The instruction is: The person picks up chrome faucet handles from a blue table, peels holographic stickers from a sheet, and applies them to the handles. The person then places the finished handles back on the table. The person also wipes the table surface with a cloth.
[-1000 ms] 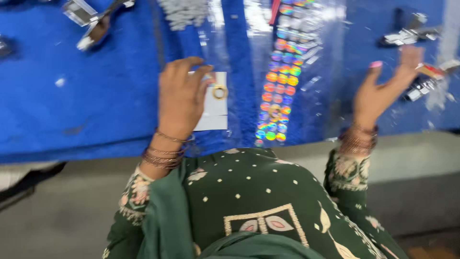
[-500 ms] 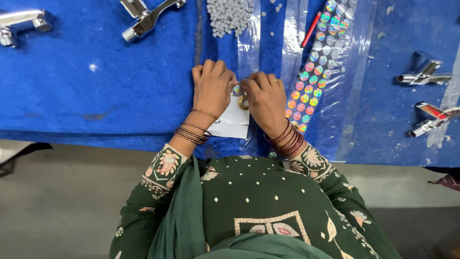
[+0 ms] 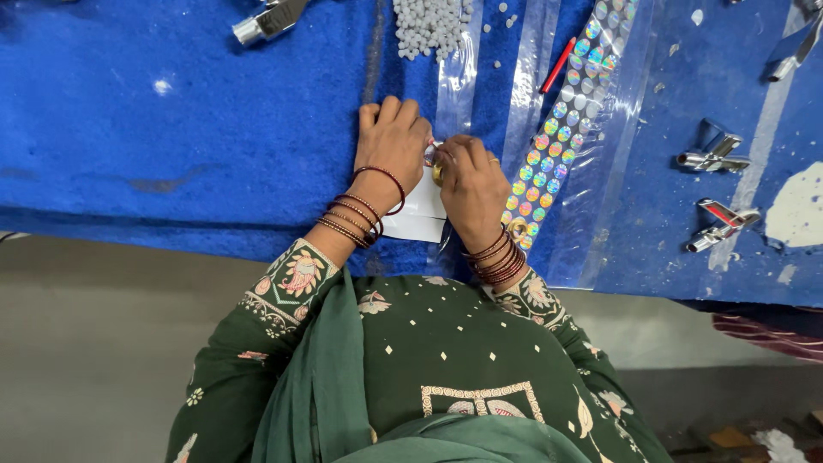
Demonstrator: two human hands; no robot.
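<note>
My left hand [image 3: 390,141] and my right hand [image 3: 467,184] meet near the front edge of a blue cloth-covered table [image 3: 171,154]. Under them lies a white card [image 3: 416,219], partly hidden. My left hand presses down on and grips the card's upper part. My right hand pinches a small shiny metal ring [image 3: 434,161] right against my left fingers. Bangles circle both wrists.
A strip of holographic round stickers [image 3: 557,129] in clear plastic runs diagonally to the right of my hands. A pile of grey pellets [image 3: 429,26] and a red pen [image 3: 557,64] lie beyond. Chrome tap fittings [image 3: 711,159] [image 3: 720,227] [image 3: 270,17] lie on the cloth.
My right hand came in from the far right to join the left over the white card. Since half a second ago both hands have stayed together there.
</note>
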